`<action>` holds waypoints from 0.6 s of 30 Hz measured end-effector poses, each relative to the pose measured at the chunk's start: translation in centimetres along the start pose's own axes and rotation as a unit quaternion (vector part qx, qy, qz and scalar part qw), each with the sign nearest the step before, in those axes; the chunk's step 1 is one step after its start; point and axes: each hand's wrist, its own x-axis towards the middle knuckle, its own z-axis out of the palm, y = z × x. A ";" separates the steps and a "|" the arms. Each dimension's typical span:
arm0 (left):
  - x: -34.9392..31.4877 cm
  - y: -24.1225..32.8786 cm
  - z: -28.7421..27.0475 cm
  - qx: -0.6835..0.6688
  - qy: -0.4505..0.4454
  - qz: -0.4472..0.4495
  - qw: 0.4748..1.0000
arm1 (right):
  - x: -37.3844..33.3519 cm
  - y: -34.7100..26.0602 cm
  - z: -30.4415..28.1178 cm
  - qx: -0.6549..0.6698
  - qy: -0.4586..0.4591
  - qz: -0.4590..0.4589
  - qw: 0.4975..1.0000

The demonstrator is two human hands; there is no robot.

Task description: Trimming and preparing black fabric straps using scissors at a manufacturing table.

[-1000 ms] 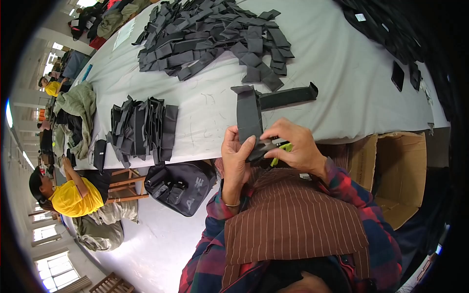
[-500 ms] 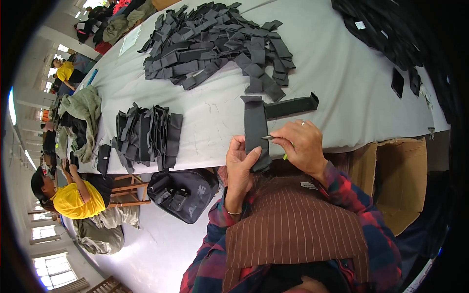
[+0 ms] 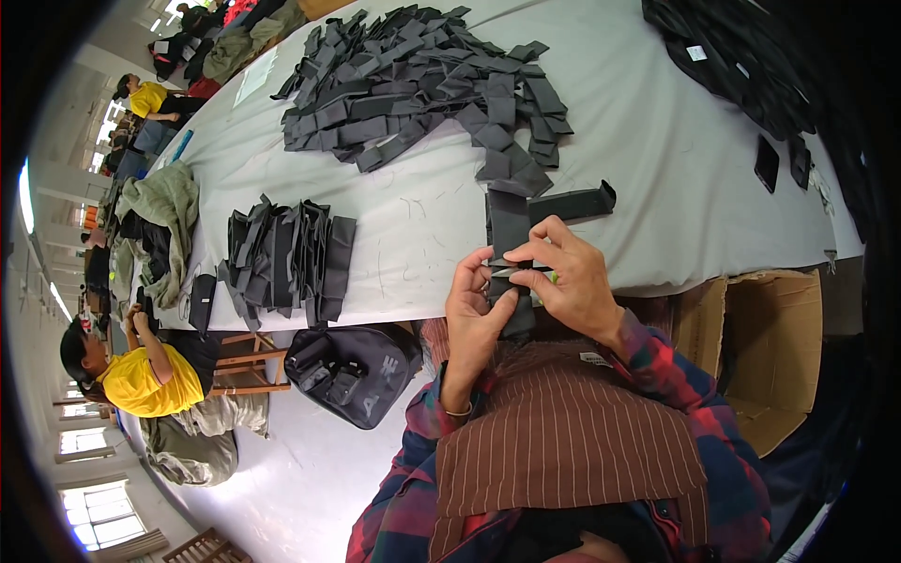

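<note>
My left hand (image 3: 476,305) is closed on a dark grey fabric strip (image 3: 508,220), pinching its lower part between thumb and fingers. My right hand (image 3: 567,281) is closed round a small pointed metal tool (image 3: 505,273) with a bit of green at its grip. The tool's tip lies across the strip, close to my left thumb, and my right fingers touch the cloth there. Behind the held strip, a second dark strip (image 3: 572,204) rests on the table. What kind of tool it is cannot be made out fully, as my fingers cover most of it.
A loose heap of dark strips (image 3: 404,89) lies far ahead on the white-covered table (image 3: 648,178). Left stands a row of folded strips (image 3: 286,263). A black bag (image 3: 357,375), a cardboard box (image 3: 774,357) and a phone (image 3: 767,163) are around. A person in yellow (image 3: 155,375) sits left.
The held strip and my left hand have shifted slightly right. My right hand has come in closer, its fingers now on the strip, with the tool's tip across it.
</note>
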 end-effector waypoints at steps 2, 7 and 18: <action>0.0 -0.2 -0.1 0.006 -0.004 0.004 1.000 | -0.1 0.1 0.1 -0.024 0.007 -0.023 0.999; -0.3 0.5 -0.2 -0.024 -0.005 -0.029 0.999 | -0.4 1.3 -0.1 -0.068 0.038 -0.052 0.996; -0.6 -0.6 -0.1 0.317 -0.098 0.165 0.929 | -0.4 1.1 0.0 0.433 -0.005 0.219 0.874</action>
